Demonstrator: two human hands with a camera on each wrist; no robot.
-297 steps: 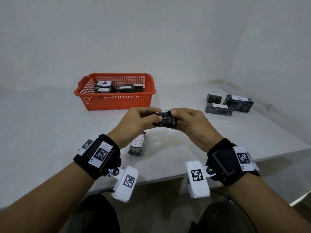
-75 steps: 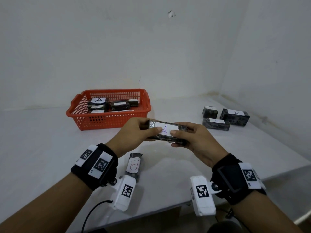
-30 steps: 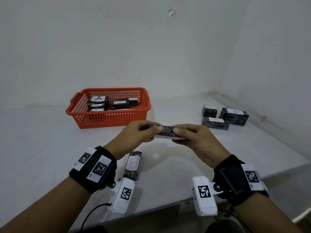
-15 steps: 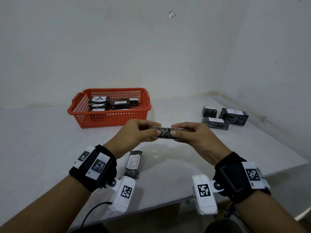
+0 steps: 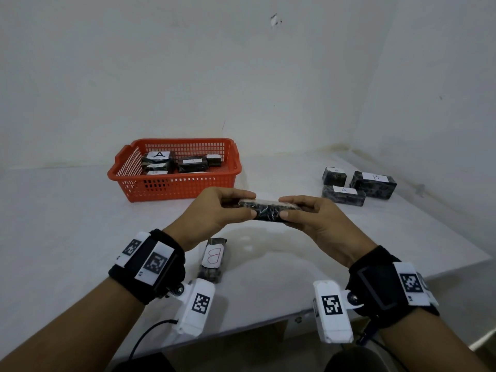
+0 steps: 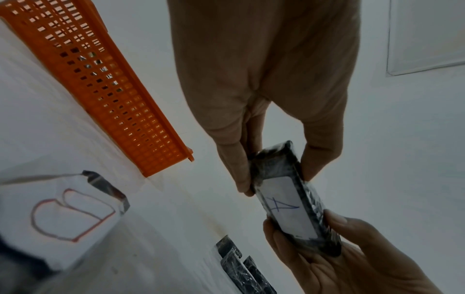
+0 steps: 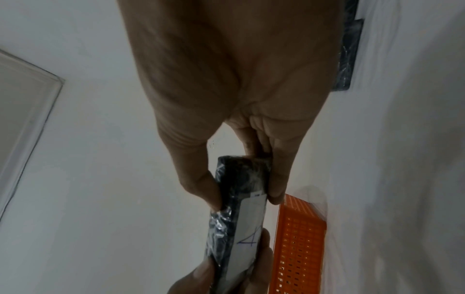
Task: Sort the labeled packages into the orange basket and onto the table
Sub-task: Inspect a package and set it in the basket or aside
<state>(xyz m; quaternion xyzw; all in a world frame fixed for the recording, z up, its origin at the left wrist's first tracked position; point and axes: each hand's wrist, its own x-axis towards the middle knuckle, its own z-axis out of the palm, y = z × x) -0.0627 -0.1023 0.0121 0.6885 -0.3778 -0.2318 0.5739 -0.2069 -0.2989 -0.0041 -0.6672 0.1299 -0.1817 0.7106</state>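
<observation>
Hands meet above the table [image 5: 80, 224]: left hand [image 5: 212, 210] and right hand [image 5: 316, 218] pinch opposite ends of one dark package [image 5: 268, 209]; its "A" label [image 6: 286, 206] shows only from the wrists, orange basket [image 5: 174, 183] just beyond.

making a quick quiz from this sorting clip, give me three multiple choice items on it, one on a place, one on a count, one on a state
1. Where does the package with the red B lie?
A. in the basket
B. on the table near its front edge
C. against the right wall

2. How many packages sit grouped at the table's far right?
A. one
B. three
C. five

3. How is the package marked A held?
A. by both hands
B. by the left hand alone
C. it lies on the table

Key: 1 B, it lies on the table below the left hand. 2 B, three dark blocks show there. 3 A, the left hand and the right hand each pinch one end.
</observation>
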